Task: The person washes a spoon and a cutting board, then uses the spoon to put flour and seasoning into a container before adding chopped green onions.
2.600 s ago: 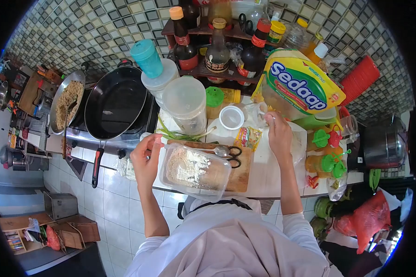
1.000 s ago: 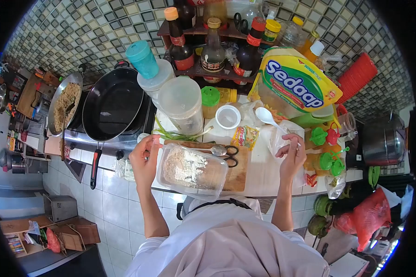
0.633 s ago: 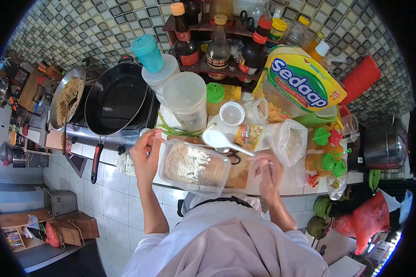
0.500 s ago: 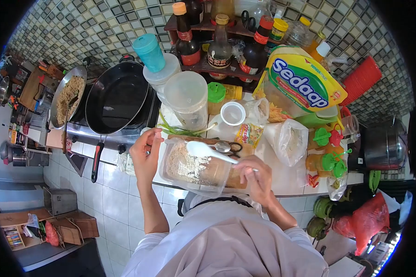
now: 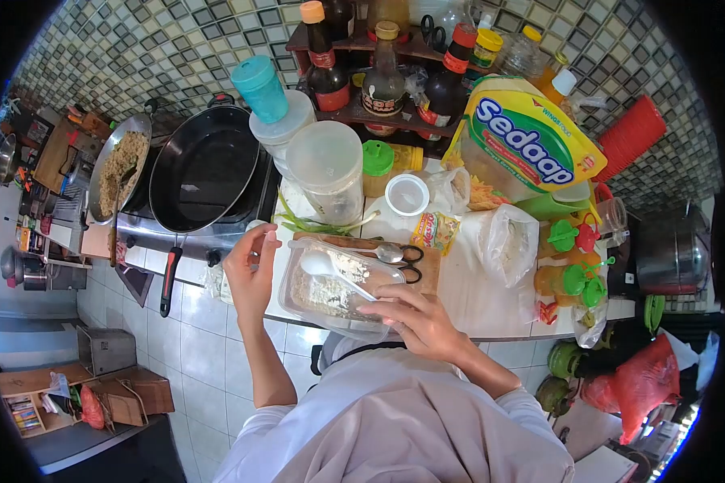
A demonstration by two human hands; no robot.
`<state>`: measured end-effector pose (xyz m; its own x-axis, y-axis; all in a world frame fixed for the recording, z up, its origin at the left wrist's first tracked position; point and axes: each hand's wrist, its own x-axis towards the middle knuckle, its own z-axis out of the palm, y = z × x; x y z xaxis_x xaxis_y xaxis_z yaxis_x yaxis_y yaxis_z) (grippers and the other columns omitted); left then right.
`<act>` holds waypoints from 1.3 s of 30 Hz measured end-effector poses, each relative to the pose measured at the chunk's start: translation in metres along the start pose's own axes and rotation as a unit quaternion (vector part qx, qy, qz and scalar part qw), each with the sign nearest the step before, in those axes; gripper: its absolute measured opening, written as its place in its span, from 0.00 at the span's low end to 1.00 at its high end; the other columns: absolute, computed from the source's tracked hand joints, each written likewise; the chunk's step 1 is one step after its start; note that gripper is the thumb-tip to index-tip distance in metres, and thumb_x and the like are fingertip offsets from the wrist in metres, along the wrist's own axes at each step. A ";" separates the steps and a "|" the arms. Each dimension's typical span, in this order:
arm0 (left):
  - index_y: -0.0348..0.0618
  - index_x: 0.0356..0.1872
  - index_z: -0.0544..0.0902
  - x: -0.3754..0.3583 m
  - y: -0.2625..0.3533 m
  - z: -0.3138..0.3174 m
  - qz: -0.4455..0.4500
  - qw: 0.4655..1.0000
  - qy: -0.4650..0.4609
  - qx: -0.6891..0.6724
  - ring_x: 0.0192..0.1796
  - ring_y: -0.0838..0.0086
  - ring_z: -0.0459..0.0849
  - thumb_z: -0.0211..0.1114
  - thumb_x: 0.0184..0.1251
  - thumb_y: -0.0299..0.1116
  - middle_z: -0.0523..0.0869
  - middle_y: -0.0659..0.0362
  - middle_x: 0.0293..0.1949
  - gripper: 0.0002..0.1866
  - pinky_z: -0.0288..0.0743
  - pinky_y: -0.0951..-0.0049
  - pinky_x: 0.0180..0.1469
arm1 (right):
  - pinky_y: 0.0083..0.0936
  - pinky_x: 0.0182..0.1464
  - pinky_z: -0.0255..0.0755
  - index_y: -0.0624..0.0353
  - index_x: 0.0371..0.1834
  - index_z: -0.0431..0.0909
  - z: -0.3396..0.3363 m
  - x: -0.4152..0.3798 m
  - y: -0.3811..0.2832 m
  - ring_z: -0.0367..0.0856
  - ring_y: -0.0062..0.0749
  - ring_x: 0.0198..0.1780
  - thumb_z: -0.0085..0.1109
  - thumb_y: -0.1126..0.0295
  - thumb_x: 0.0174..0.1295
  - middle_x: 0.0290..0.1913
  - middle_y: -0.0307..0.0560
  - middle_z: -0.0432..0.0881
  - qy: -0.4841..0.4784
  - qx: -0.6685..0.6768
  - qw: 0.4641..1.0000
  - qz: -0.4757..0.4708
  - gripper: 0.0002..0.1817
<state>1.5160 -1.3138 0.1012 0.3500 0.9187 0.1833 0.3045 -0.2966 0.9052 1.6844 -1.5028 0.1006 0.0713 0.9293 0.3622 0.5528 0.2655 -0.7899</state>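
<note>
My right hand (image 5: 417, 322) grips the handle of a white plastic spoon (image 5: 319, 264). The spoon's bowl is down inside a clear plastic container (image 5: 288, 304) holding white powder and a paler brown, grainy mix (image 5: 318, 294). Beside the container's left rim is my left hand (image 5: 251, 266), raised, fingers bent and a little apart, with nothing visible in them. Behind the container, a metal spoon (image 5: 389, 253) and black-handled scissors (image 5: 412, 254) lie on a wooden board (image 5: 428, 278).
A black frying pan (image 5: 205, 169) sits on the stove at left, near a pan of brown grainy food (image 5: 121, 165). Behind stand a clear tub (image 5: 326, 173), green stalks (image 5: 298, 221) and sauce bottles (image 5: 383, 80). A seasoning packet (image 5: 436, 232) and plastic bag (image 5: 507, 245) are at right.
My right hand has moved left and down toward the container, taking the white spoon's bowl lower and left into the mix. My left hand has barely moved.
</note>
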 end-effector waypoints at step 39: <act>0.36 0.38 0.81 0.010 -0.012 0.008 0.023 1.000 -0.002 -0.014 0.29 0.82 0.79 0.59 0.63 0.31 0.82 0.60 0.25 0.09 0.66 0.85 0.26 | 0.33 0.41 0.69 0.63 0.41 0.74 -0.116 -0.076 0.097 0.78 0.43 0.39 0.45 0.74 0.62 0.37 0.54 0.79 0.336 -0.223 0.838 0.367 0.09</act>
<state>1.5229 -1.3035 0.0886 0.3674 0.9028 0.2235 0.2622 -0.3311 0.9064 1.8289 -1.5775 0.0537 0.8971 0.4057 0.1749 0.3998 -0.5771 -0.7122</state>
